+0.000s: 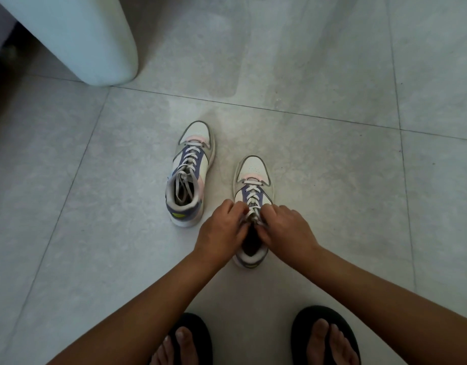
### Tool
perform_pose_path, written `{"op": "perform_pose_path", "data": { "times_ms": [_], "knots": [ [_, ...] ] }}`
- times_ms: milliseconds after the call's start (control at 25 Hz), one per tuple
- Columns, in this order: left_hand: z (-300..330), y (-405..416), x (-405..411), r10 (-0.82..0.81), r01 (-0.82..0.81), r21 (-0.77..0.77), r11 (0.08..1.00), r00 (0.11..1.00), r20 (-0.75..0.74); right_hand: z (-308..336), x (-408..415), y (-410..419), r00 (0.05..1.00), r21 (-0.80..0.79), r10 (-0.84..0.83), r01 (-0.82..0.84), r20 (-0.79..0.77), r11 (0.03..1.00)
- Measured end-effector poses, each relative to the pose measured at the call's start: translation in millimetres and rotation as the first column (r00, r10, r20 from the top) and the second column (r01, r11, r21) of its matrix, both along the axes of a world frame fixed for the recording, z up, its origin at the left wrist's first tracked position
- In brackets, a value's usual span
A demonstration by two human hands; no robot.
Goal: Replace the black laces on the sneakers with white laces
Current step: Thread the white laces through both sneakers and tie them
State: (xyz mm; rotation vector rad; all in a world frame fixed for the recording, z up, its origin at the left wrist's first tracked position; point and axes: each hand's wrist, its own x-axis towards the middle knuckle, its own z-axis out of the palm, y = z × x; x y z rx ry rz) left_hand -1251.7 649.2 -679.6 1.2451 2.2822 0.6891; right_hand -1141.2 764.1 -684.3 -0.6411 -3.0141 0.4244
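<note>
While both hands work at its collar, right sneaker: stands upright on the floor, toe pointing away from the person, laced in white up to the top eyelets.
Left hand: fingers curled at the left side of the right sneaker's top eyelets, pinching the white lace there; the exact pinch is partly hidden by the knuckles.
Right hand: fingers curled at the right side of the same eyelets, gripping the other end of that lace, nearly touching the left hand over the tongue.
Left sneaker: stands well to the left and a little farther from the person, apart from both hands, toe also pointing away.
Left sneaker lace: white, crossed up the tongue, its loose ends tucked down into the shoe's opening.
Sneaker colours: white, with purple tongue area, a pink band near the toe, a yellow-green patch at the left sneaker's heel.
Feet: in black sandals at the bottom edge, behind the forearms.
White rounded object: on the floor at upper left; what it is, cannot tell.
</note>
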Motion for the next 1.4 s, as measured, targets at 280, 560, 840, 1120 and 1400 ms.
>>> {"op": "perform_pose_path", "data": {
  "times_ms": [280,560,840,1120,1400],
  "knots": [
    [14.4,-17.3,6.6,-0.026,-0.043,0.141,0.989,0.892,0.452,-9.2,11.6,-8.8,0.994,0.126,0.058,-0.046,-0.096,0.991],
    [-6.4,-16.2,2.3,0.113,-0.084,-0.100,0.991,0.933,0.342,-12.7,-6.1,-4.2,0.975,0.333,0.116,-0.047,-0.191,0.942],
    [-36.0,18.7,1.7,0.133,-0.141,0.062,0.988,0.985,0.111,-7.1,-8.8,-11.6,0.964,0.410,0.172,-0.077,-0.202,0.909],
    [-36.5,20.6,1.9,0.136,-0.135,0.073,0.988,0.991,-0.005,-3.4,-5.3,-7.4,0.959,0.312,0.210,-0.144,-0.189,0.939],
    [-21.0,1.9,-3.4,0.013,-0.018,0.013,1.000,0.949,0.315,22.3,3.4,3.5,0.964,-0.608,-0.249,0.255,0.095,0.752]
  ]
}}
